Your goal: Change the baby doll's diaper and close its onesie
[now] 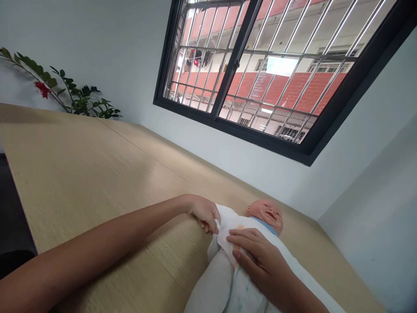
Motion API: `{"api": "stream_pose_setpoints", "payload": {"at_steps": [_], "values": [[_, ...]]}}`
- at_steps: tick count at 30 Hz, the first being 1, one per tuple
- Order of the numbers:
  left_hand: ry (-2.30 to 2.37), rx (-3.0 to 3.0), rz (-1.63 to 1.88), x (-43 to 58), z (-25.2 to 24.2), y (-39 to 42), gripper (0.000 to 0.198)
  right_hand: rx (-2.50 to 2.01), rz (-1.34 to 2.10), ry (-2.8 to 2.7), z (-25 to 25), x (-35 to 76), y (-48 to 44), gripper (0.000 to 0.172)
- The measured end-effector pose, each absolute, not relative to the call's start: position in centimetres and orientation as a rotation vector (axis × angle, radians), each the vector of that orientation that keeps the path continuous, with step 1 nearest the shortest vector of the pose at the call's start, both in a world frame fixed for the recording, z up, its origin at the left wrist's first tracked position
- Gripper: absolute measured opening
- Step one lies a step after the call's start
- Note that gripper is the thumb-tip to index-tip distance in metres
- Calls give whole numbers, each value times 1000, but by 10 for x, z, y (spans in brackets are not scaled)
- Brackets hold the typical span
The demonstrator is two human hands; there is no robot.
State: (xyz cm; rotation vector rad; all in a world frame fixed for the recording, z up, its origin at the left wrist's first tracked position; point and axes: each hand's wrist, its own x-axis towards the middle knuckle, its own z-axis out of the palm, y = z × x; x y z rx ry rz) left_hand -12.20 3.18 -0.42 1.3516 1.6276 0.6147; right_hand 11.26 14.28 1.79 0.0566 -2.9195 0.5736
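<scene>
A baby doll (pixel 265 214) lies on its back on the wooden table (pixel 97 174), dressed in white cloth with a diaper low on its body. My left hand (pixel 204 213) pinches the white cloth at the doll's side, fingers closed on the fabric. Resting flat on the doll's belly is my right hand (pixel 259 256), fingers stretched out over the cloth and diaper (pixel 244 291). The doll's legs run out of view at the bottom edge.
A leafy plant with a red flower (pixel 65 89) stands at the table's far left corner. A barred window (pixel 260 69) fills the wall behind. The white wall meets the table's far edge just behind the doll's head.
</scene>
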Motion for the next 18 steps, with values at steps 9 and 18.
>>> {"api": "stream_pose_setpoints", "payload": {"at_steps": [9,18], "values": [[1697,1058,671,-109,-36,54,17,87,414,-2997,31,98,131,27],[1679,972,533,-119,-47,62,18,194,392,-3075,26,96,128,35]]}}
